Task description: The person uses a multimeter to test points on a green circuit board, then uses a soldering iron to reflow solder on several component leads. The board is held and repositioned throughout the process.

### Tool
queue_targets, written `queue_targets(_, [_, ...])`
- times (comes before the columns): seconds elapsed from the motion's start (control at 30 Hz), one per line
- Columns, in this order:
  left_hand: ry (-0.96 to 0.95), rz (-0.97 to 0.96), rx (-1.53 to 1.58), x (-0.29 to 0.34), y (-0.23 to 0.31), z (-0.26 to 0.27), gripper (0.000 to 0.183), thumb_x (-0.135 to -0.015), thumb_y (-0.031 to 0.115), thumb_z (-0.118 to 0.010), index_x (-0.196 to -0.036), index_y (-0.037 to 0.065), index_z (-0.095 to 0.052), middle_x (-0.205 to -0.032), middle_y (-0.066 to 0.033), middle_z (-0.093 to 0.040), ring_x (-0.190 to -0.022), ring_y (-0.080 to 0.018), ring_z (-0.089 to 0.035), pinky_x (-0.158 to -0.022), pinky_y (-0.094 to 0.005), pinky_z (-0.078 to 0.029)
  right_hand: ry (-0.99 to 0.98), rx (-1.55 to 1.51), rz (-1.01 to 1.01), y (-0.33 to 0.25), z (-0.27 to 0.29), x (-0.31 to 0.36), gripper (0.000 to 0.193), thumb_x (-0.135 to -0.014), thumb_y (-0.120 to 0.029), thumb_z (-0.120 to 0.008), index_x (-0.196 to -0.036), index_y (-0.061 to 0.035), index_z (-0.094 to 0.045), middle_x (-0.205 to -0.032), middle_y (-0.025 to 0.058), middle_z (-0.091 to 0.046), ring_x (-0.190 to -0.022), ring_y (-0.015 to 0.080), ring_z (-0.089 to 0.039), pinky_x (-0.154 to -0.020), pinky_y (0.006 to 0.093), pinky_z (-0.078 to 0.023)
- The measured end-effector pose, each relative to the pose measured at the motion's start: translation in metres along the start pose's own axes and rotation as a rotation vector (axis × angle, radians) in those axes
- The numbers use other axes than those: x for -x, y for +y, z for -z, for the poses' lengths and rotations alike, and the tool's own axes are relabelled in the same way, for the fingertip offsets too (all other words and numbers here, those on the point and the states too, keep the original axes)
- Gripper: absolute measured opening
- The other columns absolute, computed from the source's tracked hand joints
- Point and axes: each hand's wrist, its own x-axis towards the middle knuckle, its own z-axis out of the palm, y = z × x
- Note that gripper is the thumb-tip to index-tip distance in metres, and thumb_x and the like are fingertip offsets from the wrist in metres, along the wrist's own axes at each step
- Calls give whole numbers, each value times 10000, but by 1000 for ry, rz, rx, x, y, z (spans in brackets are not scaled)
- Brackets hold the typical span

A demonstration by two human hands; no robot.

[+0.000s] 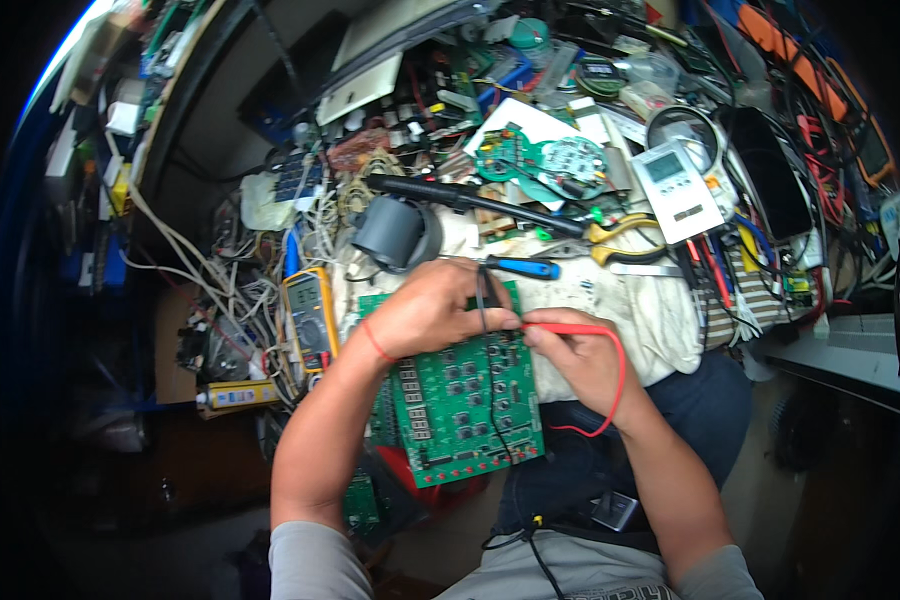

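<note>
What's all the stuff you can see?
circuit board: 1, green, centre
probe: 1, red, board's right edge
lead: 1, black, across board
multimeter: 1, yellow, left of board
cylinder: 1, grey, beyond board
screwdriver: 1, blue-and-black, right of cylinder
pliers: 1, yellow-handled, right of screwdriver
screened device: 1, white, beyond pliers
cables: many, whitish, left of multimeter
jumbled parts: uncountable, mixed colours, far side
left hand: 1, red wristband, over board
right hand: 1, bare, holding probe

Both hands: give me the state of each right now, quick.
Left hand: closed, holding the black probe over the green circuit board.
Right hand: closed, holding the red probe at the board's edge.
</note>
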Motion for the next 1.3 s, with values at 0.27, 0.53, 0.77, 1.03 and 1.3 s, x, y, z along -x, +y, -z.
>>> queue_targets(0.27, [-48,55,68,-2,6,3,238,-941,287,-831,-968,52,-799,-909,-141,-760,-879,-341,-720,-799,-428,-558,26,28,5,-9,1,0,300,-1033,-206,-751,-1201,42,-765,-1079,144,-803,-973,188,-751,-867,321,-586])
queue_targets(0.53, [-64,75,91,-3,5,4,241,-952,286,-829,-964,47,-799,-919,-127,-769,-870,-316,-718,-802,-418,-560,56,-52,2,0,-3,-1,261,-1025,-184,-729,-1180,23,-764,-1049,178,-804,-945,260,-787,-840,356,-600])
queue_targets(0.77, [-63,75,50,-3,6,4,232,-941,255,-844,-958,29,-798,-949,-124,-778,-931,-306,-733,-853,-415,-572,114,-150,-40,7,-8,-1,257,-1040,-200,-703,-1174,17,-740,-971,168,-786,-893,246,-772,-807,369,-593])
queue_targets(1.03, [-24,57,128,-4,25,15,124,-937,146,-835,-972,28,-813,-1062,-105,-799,-1211,-317,-706,-1085,-425,-529,130,-158,-26,0,-8,0,250,-1057,-194,-673,-1159,26,-732,-1016,164,-764,-907,268,-765,-804,384,-600])
queue_targets(1.3, [303,-123,-13,39,77,23,199,-894,107,-852,-1052,23,-764,-1023,-131,-777,-978,-336,-753,-903,-415,-576,162,102,437,-21,9,6,279,-1030,-117,-620,-1276,-24,-714,-1251,198,-702,-1112,332,-733,-954,448,-605])
